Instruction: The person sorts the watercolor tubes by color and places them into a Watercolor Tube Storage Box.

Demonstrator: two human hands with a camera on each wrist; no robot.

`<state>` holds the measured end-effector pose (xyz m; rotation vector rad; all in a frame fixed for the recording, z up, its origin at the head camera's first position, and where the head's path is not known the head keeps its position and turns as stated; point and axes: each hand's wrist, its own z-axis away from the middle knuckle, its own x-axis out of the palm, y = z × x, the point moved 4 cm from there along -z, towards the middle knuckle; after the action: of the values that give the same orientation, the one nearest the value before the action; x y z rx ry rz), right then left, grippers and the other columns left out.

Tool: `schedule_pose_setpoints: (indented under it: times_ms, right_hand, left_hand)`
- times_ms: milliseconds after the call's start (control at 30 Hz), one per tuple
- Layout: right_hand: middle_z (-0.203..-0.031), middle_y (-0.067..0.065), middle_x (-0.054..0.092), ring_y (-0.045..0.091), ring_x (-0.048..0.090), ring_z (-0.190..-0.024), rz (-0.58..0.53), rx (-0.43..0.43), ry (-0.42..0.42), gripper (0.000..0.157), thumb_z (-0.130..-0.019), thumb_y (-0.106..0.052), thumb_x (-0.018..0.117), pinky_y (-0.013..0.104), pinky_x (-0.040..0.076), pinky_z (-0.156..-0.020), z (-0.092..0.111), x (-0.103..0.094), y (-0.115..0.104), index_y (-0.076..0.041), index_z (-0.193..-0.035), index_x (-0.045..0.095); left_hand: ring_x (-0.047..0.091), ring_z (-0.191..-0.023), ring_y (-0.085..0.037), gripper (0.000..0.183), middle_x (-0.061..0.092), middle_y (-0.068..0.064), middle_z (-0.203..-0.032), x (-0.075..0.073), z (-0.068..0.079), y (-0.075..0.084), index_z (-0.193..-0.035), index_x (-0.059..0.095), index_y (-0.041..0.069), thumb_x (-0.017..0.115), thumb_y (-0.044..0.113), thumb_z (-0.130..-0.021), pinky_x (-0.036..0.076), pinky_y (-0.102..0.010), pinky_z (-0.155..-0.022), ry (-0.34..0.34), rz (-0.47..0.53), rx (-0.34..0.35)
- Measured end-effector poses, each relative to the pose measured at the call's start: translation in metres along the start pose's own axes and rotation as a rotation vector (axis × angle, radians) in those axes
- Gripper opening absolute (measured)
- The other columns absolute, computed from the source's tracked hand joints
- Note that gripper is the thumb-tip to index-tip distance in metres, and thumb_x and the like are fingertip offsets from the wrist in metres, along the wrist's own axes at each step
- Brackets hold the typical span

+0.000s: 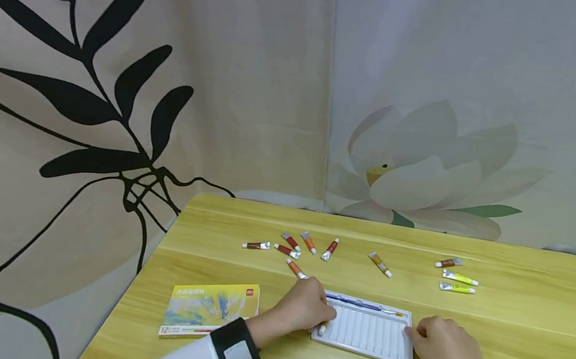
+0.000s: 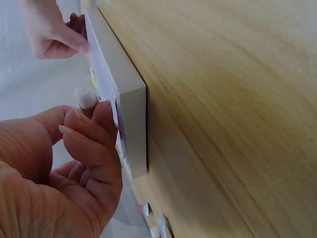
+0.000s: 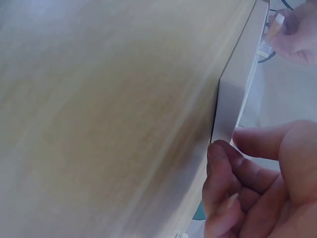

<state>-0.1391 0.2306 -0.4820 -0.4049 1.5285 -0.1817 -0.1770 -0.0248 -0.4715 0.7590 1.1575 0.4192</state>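
A white plastic paint tray (image 1: 370, 334) with a row of narrow slots lies on the table, a blue-handled paintbrush (image 1: 361, 305) along its far side. At the tray's left end, my left hand (image 1: 303, 305) pinches a small paint tube (image 2: 88, 102) between thumb and fingers. That tube is brownish orange with a white cap, and fingers cover most of it. My right hand (image 1: 446, 346) grips the tray's right edge, thumb on top and curled fingers against the side, as the right wrist view shows.
Left of the tray lies a yellow and blue paint box (image 1: 211, 310). Beyond it are several red, brown and orange tubes (image 1: 287, 251). An ochre tube (image 1: 380, 265) lies behind the tray; two yellow tubes (image 1: 457, 288) and a brown tube (image 1: 448, 263) lie farther right. A printed curtain hangs behind the table.
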Motion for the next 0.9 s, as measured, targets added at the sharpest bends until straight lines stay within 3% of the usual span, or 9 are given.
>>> schedule_pose_setpoints:
  times_ms: [500, 900]
  right_hand:
    - [-0.048, -0.007, 0.034, 0.01, 0.034, -0.043, -0.005, -0.007, -0.014, 0.041, -0.086, -0.025, 0.063, 0.025, 0.023, -0.042, -0.0003, 0.0011, -0.0014, -0.019, -0.052, 0.041]
    - [-0.049, -0.006, 0.034, 0.01, 0.034, -0.044, -0.012, -0.002, -0.034, 0.039, -0.087, -0.025, 0.062, 0.025, 0.023, -0.042, -0.0005, 0.0018, -0.0032, -0.018, -0.053, 0.043]
  left_hand:
    - [0.029, -0.028, -0.005, 0.046, 0.028, 0.009, -0.035, 0.0046, -0.0049, 0.0046, -0.04, 0.036, 0.018, 0.07, 0.015, -0.071, 0.018, -0.018, -0.029, -0.014, -0.13, -0.041]
    - [0.026, -0.03, -0.004, 0.044, 0.028, 0.01, -0.035, 0.0043, -0.0044, 0.003, -0.039, 0.04, 0.016, 0.068, 0.013, -0.073, 0.016, -0.018, -0.029, -0.002, -0.166, -0.003]
